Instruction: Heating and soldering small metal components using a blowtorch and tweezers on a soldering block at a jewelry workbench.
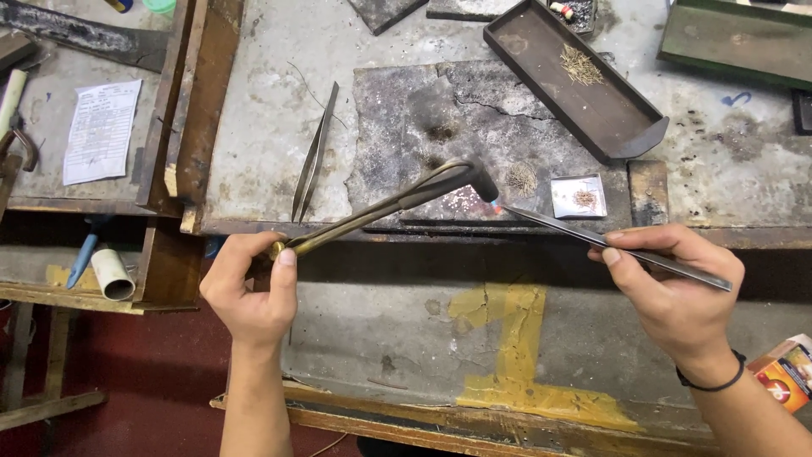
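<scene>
My left hand (250,288) grips the brass handle of a gas torch (397,201), whose dark nozzle points right over the front edge of a scorched soldering slab (423,118). My right hand (672,283) holds long steel tweezers (617,247) whose tip meets the torch nozzle, where a small glowing piece sits. A small heap of fine wire bits (522,178) lies on the slab just behind the nozzle. A small white dish (565,203) with more bits stands to its right.
A spare pair of tweezers (315,152) lies left of the slab. A dark metal tray (592,93) holding wire bits sits at the back right. A paper sheet (100,131) and a wooden divider (190,110) are on the left. A box (787,372) is by my right wrist.
</scene>
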